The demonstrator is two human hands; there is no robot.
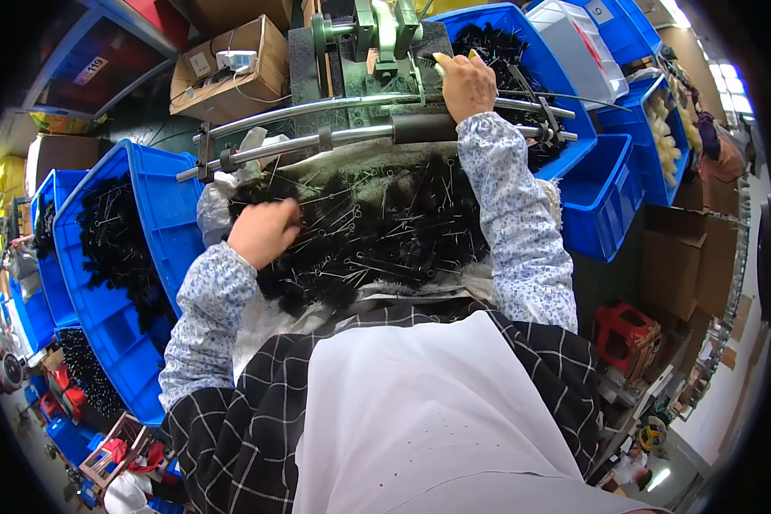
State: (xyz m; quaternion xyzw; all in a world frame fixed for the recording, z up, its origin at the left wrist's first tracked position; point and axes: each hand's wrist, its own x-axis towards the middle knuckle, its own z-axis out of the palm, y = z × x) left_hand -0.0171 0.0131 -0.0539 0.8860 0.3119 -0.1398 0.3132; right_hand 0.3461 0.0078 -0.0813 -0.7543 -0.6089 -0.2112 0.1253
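A heap of small black bristle brushes with looped wire handles (385, 224) lies before me on pale sheeting. Over its left side is my left hand (266, 231), smeared by motion; whether anything is in its fingers I cannot make out. My right hand (469, 84) is at the right of a green-grey machine (388, 68), beyond two curved metal rails (343, 137). Its thumb and fingers, with yellowish coverings on the tips, pinch a small wire brush (427, 60) whose dark bristles point toward the machine.
Blue bins (167, 201) with more black brushes stand at my left. Another blue bin (544, 64) of brushes is at the far right, beside a smaller blue bin (604, 206). A cardboard box (231, 73) sits left of the machine, and a red stool (625, 334) at right.
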